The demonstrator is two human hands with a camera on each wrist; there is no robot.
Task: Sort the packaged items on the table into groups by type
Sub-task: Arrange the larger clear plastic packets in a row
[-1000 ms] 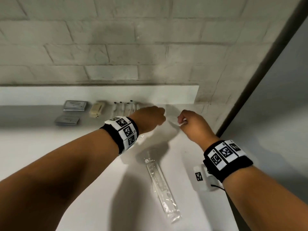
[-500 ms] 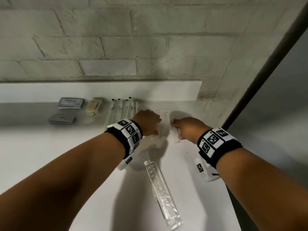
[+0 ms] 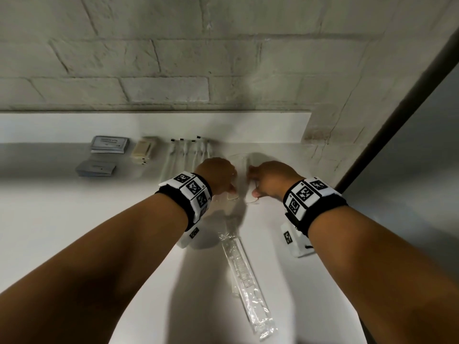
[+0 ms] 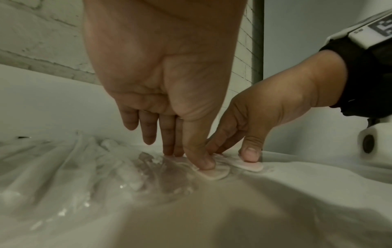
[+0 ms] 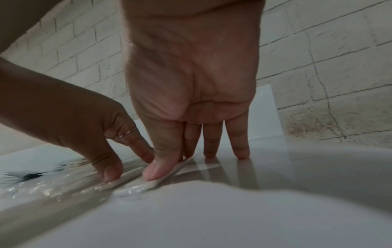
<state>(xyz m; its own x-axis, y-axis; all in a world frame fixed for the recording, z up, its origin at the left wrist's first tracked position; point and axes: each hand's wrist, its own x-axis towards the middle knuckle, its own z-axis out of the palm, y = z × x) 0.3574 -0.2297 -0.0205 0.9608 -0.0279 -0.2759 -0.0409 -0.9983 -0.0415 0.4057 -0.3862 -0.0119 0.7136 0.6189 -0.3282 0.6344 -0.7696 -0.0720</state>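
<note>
White tabletop point(image 3: 62, 219) is seen under both hands near the back ledge. Two small flat packets in clear wrap lie side by side there. One packet point(image 4: 214, 173) is pressed down by the left hand point(image 3: 216, 173), thumb and straight fingertips on it. The other packet point(image 5: 167, 171) is pressed by the right hand point(image 3: 270, 178) in the same way, fingers extended, nothing gripped. A long clear-wrapped comb point(image 3: 244, 274) lies nearer. Wrapped toothbrushes point(image 3: 188, 155), a soap bar point(image 3: 142, 150) and grey sachets point(image 3: 109, 145) are grouped to the left.
</note>
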